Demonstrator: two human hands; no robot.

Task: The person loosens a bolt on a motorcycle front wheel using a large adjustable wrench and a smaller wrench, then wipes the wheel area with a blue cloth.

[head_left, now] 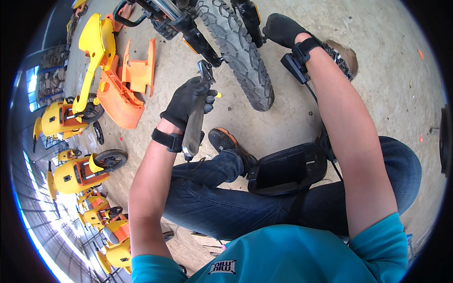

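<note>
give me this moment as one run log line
left hand: gripping wrench | right hand: by fork leg's lower end | tyre: between fork legs | floor: orange panels at left

Wheel [238,61] & fork [188,34] cut off at top edge. L hand [188,100] hides mid part of wrench [192,134]; yellow bit [218,95] by its fingers too small to ID. R hand [284,31]: fingertips partly hidden nr fork's lower end, can't tell if gripping. R forearm [347,122] blocks part of metal-bits pile [343,63]. Bkgd scooters [94,217] overlap, details lost. Dark obj. [444,141] at R rim cut off, unclear.
</note>
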